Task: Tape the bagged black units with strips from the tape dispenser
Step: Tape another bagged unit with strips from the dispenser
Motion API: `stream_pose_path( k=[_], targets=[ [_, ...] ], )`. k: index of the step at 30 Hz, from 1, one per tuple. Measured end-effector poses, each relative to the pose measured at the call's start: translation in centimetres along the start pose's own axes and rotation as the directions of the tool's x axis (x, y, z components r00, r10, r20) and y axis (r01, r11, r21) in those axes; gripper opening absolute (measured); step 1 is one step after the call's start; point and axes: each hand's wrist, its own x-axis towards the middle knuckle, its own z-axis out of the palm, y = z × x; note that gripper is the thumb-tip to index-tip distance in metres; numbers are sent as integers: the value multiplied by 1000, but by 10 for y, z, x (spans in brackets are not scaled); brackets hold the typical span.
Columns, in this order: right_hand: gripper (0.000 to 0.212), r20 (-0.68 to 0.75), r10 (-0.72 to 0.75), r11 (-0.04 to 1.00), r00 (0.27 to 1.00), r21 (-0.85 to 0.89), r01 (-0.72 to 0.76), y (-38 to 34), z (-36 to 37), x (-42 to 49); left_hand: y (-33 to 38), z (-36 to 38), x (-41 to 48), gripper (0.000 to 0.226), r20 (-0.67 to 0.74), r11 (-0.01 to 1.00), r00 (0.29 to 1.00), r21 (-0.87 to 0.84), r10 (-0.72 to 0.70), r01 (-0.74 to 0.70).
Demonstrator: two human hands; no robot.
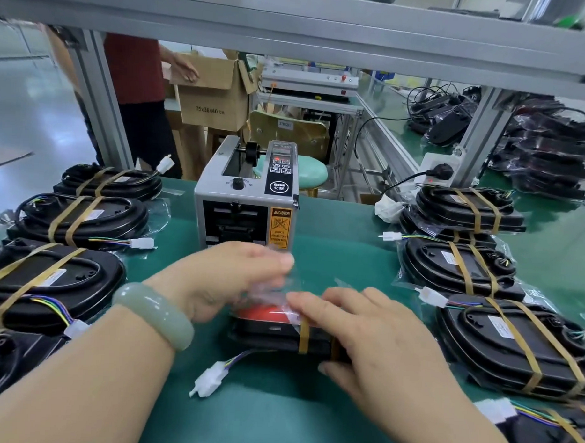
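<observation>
— Two hands over one unit, low in the middle of the frame. Where exactly does it lie?
— The flat black plastic unit (270, 335) in its clear bag lies on the green bench (337, 229), just in front of the grey box-shaped tape dispenser (248, 200). A tan tape strip (303, 334) crosses it.
— And the left hand (229, 278)?
— Its fingertips pinch crumpled clear film (272, 287) above the unit's far end; bag flap or strip, I cannot tell. A pale green bangle (155, 312) sits on that wrist.
— The right hand (373, 337)?
— It lies released over the unit's right part, fingers nearly straight, thumb against the near edge.
— Anything else?
— A white plastic connector (209, 380) on coloured wires lies at lower centre. Taped black units (82, 217) are heaped along the left and right edges.
</observation>
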Motion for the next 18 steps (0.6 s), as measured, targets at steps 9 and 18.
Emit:
stream_pose_path(
  k=[9,18],
  targets=[
    [84,-121,188,982,975,44,-184,-4,11,2,-1,-21,13,15,-449,821,850,-570,-277,-34],
    [79,-86,230,973,969,20,-229,-3,10,2,18,-16,18,22,-421,790,854,-612,-306,-18]
  ],
)
